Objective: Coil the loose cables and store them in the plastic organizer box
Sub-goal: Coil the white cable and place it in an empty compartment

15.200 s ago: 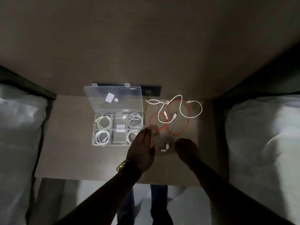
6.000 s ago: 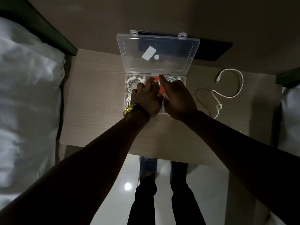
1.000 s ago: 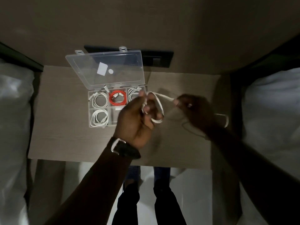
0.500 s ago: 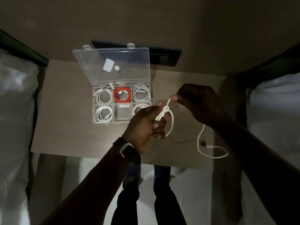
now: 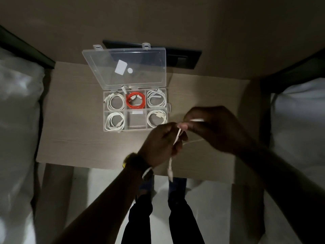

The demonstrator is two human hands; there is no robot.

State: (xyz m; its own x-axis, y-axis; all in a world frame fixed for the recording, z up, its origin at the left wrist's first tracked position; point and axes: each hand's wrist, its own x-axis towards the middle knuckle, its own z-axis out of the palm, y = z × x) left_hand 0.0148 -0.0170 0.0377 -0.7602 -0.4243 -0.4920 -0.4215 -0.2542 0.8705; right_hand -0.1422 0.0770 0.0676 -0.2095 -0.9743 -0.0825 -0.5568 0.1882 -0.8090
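Observation:
A white cable (image 5: 178,136) runs between both my hands above the table, just right of the box. My left hand (image 5: 159,143) is closed around its loops, and one end (image 5: 170,169) dangles below that hand. My right hand (image 5: 211,127) pinches the other part of the cable close to the left fingers. The clear plastic organizer box (image 5: 168,108) lies open with its lid (image 5: 126,67) tilted back. Coiled white cables fill its four corner compartments. A coiled red cable (image 5: 135,102) sits in the top middle one. The bottom middle compartment (image 5: 136,120) holds no cable.
The light wooden table (image 5: 73,110) stands between two beds with white bedding (image 5: 17,120). A dark panel (image 5: 182,57) is on the wall behind the box. My legs (image 5: 158,217) and the pale floor show below the table's front edge.
The long loose tail that lay on the table to the right has been drawn in. My right hand has come close to my left, and only a short end hangs below the left hand.

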